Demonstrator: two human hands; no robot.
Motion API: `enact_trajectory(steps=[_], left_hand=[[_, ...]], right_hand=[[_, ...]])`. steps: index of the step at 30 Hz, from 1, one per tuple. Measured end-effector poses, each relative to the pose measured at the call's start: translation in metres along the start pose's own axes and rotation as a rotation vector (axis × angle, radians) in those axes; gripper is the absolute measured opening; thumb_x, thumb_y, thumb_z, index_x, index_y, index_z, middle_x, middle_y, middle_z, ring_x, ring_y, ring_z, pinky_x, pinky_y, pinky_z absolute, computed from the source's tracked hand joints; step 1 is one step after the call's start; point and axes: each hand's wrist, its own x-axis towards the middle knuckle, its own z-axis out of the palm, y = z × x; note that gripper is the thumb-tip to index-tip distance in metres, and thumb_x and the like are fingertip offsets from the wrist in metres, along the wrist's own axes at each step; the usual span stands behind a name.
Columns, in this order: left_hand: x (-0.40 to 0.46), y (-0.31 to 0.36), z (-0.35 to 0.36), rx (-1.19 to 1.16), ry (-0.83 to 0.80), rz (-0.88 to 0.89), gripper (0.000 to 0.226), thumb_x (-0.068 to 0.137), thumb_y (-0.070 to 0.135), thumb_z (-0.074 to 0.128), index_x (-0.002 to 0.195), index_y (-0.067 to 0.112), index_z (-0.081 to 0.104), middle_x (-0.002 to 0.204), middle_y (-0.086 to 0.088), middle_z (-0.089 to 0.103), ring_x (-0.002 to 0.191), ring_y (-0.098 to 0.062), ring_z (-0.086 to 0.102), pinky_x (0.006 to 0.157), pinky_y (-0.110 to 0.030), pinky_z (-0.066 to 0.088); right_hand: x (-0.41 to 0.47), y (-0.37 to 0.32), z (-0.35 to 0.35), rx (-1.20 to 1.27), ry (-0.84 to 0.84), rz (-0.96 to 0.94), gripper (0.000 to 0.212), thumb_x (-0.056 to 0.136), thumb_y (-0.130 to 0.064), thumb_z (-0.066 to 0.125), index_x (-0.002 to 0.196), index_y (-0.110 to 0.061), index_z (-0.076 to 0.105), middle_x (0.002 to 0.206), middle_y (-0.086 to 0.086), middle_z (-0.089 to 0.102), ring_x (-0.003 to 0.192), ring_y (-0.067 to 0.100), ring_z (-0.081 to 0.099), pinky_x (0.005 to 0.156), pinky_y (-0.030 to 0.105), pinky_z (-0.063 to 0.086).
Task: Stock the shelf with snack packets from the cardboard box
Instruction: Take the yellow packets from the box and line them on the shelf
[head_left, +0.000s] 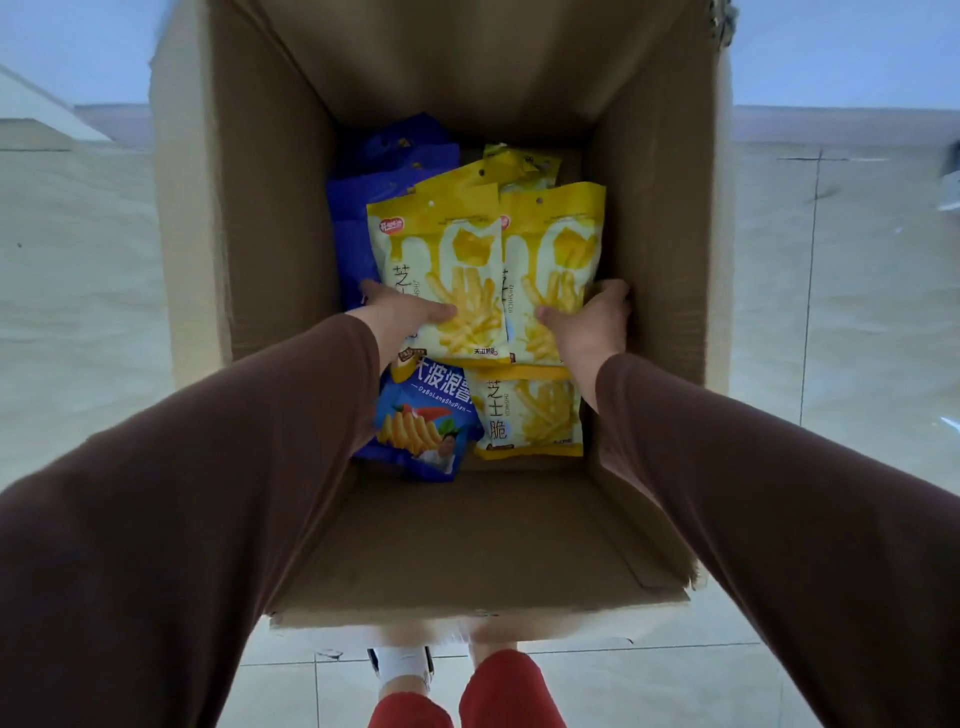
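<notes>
I look down into a tall open cardboard box (260, 234) on the floor. Inside lie yellow snack packets showing fries, and blue packets. My left hand (400, 312) grips the left yellow packet (441, 260) at its lower left edge, thumb on its front. My right hand (592, 322) grips the right yellow packet (561, 244) at its lower right edge, thumb on top. Both packets stand side by side, tilted up from the pile. Another yellow packet (530, 410) and a blue chip packet (421, 426) lie below them. More blue packets (384, 166) sit at the back left.
The box's near flap (467, 561) folds toward me. Pale tiled floor (857, 312) surrounds the box. My legs in red trousers and a white shoe (405, 665) show below the flap. No shelf is in view.
</notes>
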Motion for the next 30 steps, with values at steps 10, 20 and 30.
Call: enact_trajectory(steps=[10, 20, 30], left_hand=[[-0.136, -0.021, -0.056, -0.361, -0.111, 0.258, 0.054, 0.086, 0.030, 0.080, 0.131, 0.017, 0.053, 0.118, 0.004, 0.067, 0.106, -0.015, 0.061, 0.081, -0.026, 0.045], [-0.454, 0.065, -0.091, -0.179, -0.334, 0.621, 0.038, 0.092, 0.024, 0.072, 0.120, 0.030, 0.047, 0.117, 0.007, 0.064, 0.103, -0.010, 0.061, 0.084, -0.030, 0.050], [-0.790, 0.131, 0.010, 0.053, -0.740, 1.022, 0.049, 0.081, 0.028, 0.080, 0.123, 0.027, 0.054, 0.117, -0.004, 0.071, 0.105, -0.024, 0.068, 0.085, -0.050, 0.057]], right_hand=[[-0.125, -0.018, -0.087, 0.185, -0.049, -0.188, 0.037, 0.097, -0.034, 0.061, 0.134, -0.026, 0.056, 0.123, -0.008, 0.067, 0.112, 0.019, 0.064, 0.099, 0.046, 0.053], [-0.340, -0.040, -0.379, 0.484, 0.067, -0.218, 0.055, 0.086, -0.018, 0.080, 0.130, -0.026, 0.048, 0.120, -0.007, 0.067, 0.109, 0.015, 0.067, 0.085, 0.034, 0.057], [-0.559, 0.053, -0.633, 0.771, 0.425, -0.225, 0.048, 0.084, -0.021, 0.083, 0.127, -0.017, 0.062, 0.102, 0.000, 0.077, 0.076, 0.010, 0.074, 0.065, 0.030, 0.062]])
